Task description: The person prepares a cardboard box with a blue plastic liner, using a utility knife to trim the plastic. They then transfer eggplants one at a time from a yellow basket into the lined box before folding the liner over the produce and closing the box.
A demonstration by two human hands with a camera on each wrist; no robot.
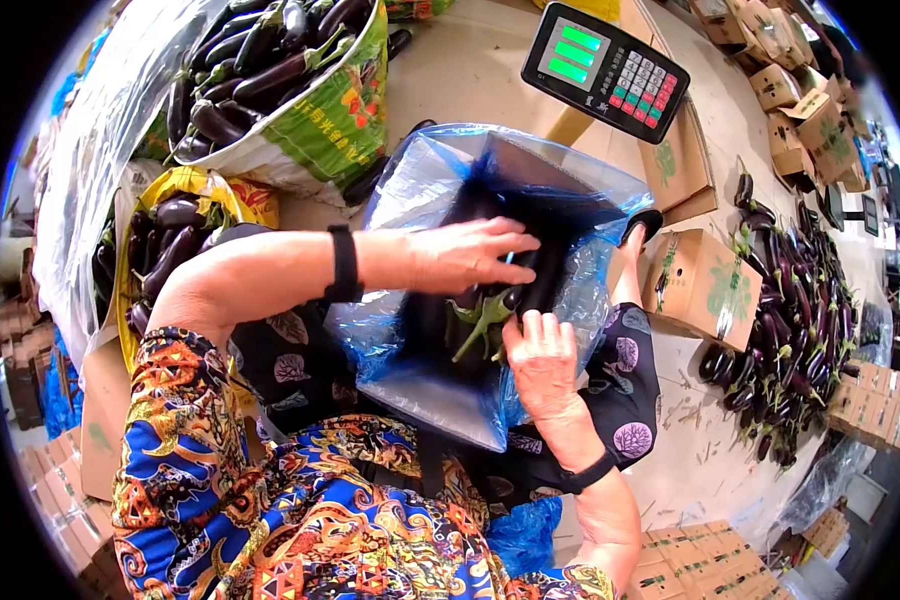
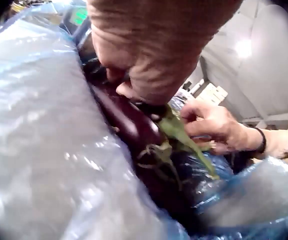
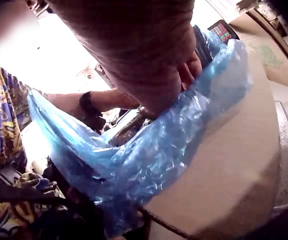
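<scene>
A box lined with blue plastic film [image 1: 425, 400] stands between the person's knees, with dark purple eggplants inside. My left hand [image 1: 465, 255] reaches into it from the left; in the left wrist view its bent fingers grip a glossy eggplant [image 2: 129, 120]. Green stalks [image 1: 485, 322] show just below that hand. At the right inner side is my right hand [image 1: 545, 365], fingers bent down beside the stalks. In the left wrist view the right hand's fingertips [image 2: 191, 117] are right at a green stalk; I cannot tell whether they pinch it.
A scale display [image 1: 605, 70] stands beyond the box. Eggplants fill a green-printed sack [image 1: 320, 130] and a yellow bag [image 1: 135, 225] on the left. Right of the box are a closed carton [image 1: 705, 285] and a large eggplant heap [image 1: 785, 320] on the floor. Flattened cardboard [image 1: 690, 560] lies low right.
</scene>
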